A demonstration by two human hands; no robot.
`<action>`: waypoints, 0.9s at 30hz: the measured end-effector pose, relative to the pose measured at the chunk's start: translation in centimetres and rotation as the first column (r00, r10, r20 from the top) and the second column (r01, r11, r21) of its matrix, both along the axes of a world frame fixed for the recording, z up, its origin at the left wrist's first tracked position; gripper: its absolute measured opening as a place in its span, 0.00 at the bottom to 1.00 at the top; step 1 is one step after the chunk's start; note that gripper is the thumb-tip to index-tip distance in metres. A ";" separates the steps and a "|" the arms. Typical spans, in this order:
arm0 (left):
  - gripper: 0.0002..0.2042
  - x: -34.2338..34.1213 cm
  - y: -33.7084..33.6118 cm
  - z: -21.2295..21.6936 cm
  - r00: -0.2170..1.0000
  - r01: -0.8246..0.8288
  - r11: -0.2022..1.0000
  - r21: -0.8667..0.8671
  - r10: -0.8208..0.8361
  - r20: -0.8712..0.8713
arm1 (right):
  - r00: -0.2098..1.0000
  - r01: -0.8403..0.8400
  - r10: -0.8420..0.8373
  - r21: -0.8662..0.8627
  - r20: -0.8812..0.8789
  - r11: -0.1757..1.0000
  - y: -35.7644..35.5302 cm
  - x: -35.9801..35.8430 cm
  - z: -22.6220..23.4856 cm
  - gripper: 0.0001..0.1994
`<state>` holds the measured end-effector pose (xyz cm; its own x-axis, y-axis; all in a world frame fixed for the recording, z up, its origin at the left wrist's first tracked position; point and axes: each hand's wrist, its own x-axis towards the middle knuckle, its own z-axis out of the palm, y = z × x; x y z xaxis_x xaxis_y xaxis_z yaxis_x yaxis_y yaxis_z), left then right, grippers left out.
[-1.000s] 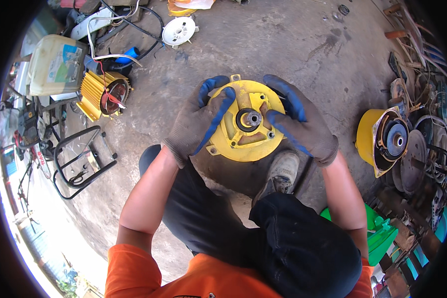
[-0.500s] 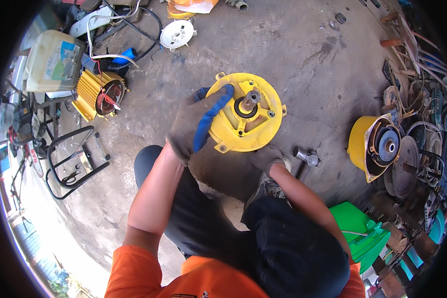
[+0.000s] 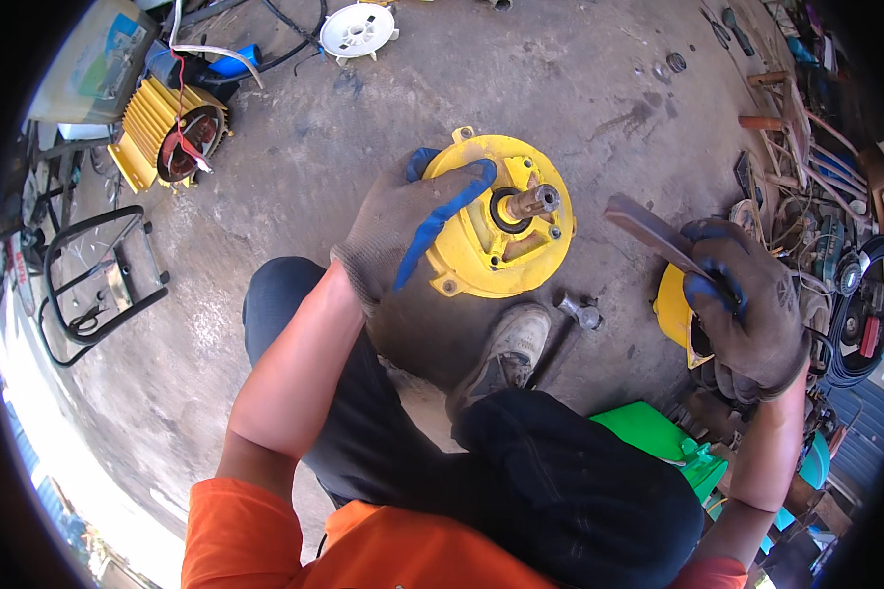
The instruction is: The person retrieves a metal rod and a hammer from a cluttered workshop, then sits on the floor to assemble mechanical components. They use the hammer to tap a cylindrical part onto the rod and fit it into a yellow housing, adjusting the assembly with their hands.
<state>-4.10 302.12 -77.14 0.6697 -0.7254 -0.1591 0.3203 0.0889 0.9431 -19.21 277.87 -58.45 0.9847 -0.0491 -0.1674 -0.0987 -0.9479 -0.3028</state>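
My left hand (image 3: 403, 231), in a grey glove with blue fingers, is closed on the left edge of a round yellow motor end cover (image 3: 454, 257). A splined steel shaft (image 3: 535, 201) sticks out of its centre through a black ring, tilted toward the right. Over at the right, my gloved right hand (image 3: 742, 304) is wrapped round one end of a flat grey-brown bar (image 3: 648, 232). The bar points up and left toward the cover, apart from it; its exact kind is unclear. A hammer (image 3: 581, 312) lies on the floor beside my shoe.
A yellow finned motor housing (image 3: 162, 133) with red wires lies at the left, above a black tubular frame (image 3: 98, 285). A white fan (image 3: 359, 31) rests at the far side. Behind my right hand is another yellow motor part (image 3: 670, 304); a green container (image 3: 648, 432) stands nearer.
My right hand has gone from under the cover to the right and now holds the flat bar. The cover, still in my left hand, has tilted, its shaft leaning further right.
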 end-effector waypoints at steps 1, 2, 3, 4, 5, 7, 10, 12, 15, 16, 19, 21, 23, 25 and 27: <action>0.21 0.1 -0.5 1.0 0.978 -0.014 0.998 0.063 0.027 -0.207 | 0.992 -0.129 0.128 -0.108 -0.018 0.986 0.5 1.2 1.4 0.12; 0.21 0.1 -0.6 1.5 0.954 -0.016 0.994 0.105 0.047 -0.297 | 0.965 -0.262 0.260 -0.199 -0.041 0.944 1.0 2.2 2.2 0.12; 0.21 0.1 -0.7 1.9 0.933 -0.018 0.991 0.129 0.064 -0.354 | 0.953 -0.301 0.286 -0.238 -0.095 0.923 1.8 3.0 2.7 0.12; 0.21 0.2 -0.7 2.0 0.922 -0.019 0.990 0.139 0.071 -0.380 | 0.939 -0.342 0.311 -0.272 -0.148 0.900 2.7 3.8 3.1 0.12; 0.21 0.3 -0.8 2.1 0.917 -0.016 0.990 0.137 0.070 -0.394 | 0.922 -0.380 0.329 -0.311 -0.206 0.871 3.3 4.3 3.5 0.12; 0.21 0.5 -0.7 2.3 0.915 -0.015 0.990 0.137 0.069 -0.398 | 0.940 -0.336 0.320 -0.168 -0.116 0.927 2.8 4.9 3.4 0.12; 0.21 1.0 -0.5 2.2 0.914 -0.012 0.991 0.132 0.065 -0.400 | 0.997 0.074 -0.069 0.366 -0.025 0.928 0.2 3.9 4.5 0.14; 0.20 1.1 -0.8 2.1 0.902 -0.026 0.994 0.108 0.070 -0.425 | 0.909 0.225 -0.411 0.759 0.061 0.611 -1.2 1.8 3.3 0.17; 0.18 1.1 -0.4 0.8 0.955 -0.100 0.995 -0.002 0.095 -0.280 | 0.886 0.168 -0.463 0.942 -0.014 0.292 -1.1 1.1 0.3 0.40; 0.18 0.8 0.0 -1.2 0.993 -0.110 0.989 -0.100 0.104 -0.056 | 0.910 0.136 -0.412 0.976 -0.056 0.168 -0.7 1.7 -0.8 0.45; 0.19 1.2 -0.8 1.2 0.959 -0.096 0.995 -0.014 0.089 -0.269 | 0.919 -0.070 -0.395 0.985 0.002 -0.157 1.2 2.7 -4.4 0.48; 0.20 1.1 -0.9 2.2 0.870 -0.073 0.995 0.072 0.099 -0.484 | 0.932 -0.121 -0.362 0.957 0.018 -0.265 2.5 2.8 -5.6 0.42; 0.20 0.8 -1.1 2.0 0.853 -0.067 0.997 0.036 0.076 -0.516 | 0.944 -0.138 -0.327 0.954 0.045 -0.266 3.0 2.5 -6.4 0.36; 0.19 0.8 -0.7 2.0 0.823 -0.099 0.994 0.038 0.103 -0.558 | 0.856 0.042 -0.514 0.998 -0.057 -0.040 5.6 2.9 -5.3 0.24; 0.19 0.8 -0.6 1.8 0.869 -0.135 0.991 -0.016 0.111 -0.482 | 0.881 0.049 -0.409 0.812 0.240 0.581 4.7 2.9 -4.5 0.21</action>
<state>-3.33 301.50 -75.31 0.6042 -0.6571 -0.4508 0.7154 0.1981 0.6700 -16.28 282.62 -62.97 0.9436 -0.3132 0.1071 0.0097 -0.2973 -0.9547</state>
